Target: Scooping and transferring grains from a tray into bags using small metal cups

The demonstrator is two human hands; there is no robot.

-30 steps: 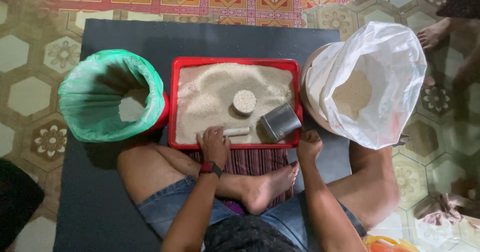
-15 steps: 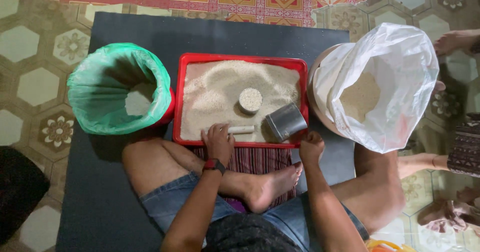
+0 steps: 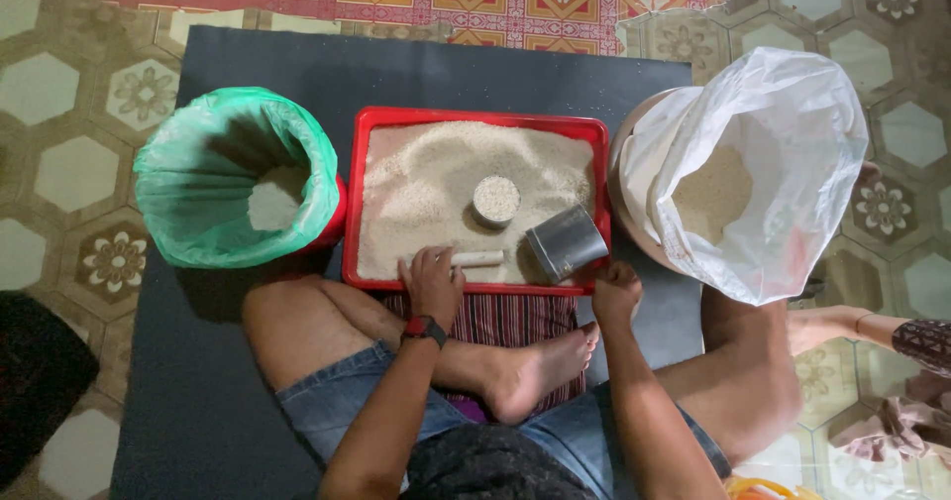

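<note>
Nearest the camera, one person sits cross-legged on a dark grey floor mat, with two bare hands forward and well apart from each other. The left hand, with a red-and-black watch on its wrist, rests on the near rim of a single red rectangular plastic tray; its fingers touch the end of one short white cylindrical stick lying on the grain, though whether they grip it cannot be told. The right hand is curled closed at the tray's near right corner, just below one grey metal scoop cup that lies tilted on its side in the grain; what that fist clamps cannot be made out. The tray is filled with pale, cream-coloured rice, heaped unevenly with ridges and hollows. In its middle stands one small round tin, filled level with the same grain. Two containers flank the tray: on the left one bucket lined with a green plastic bag, holding a little white grain, and on the right one large white plastic sack, open, with tan grain inside. Beyond lies patterned tile floor.
</note>
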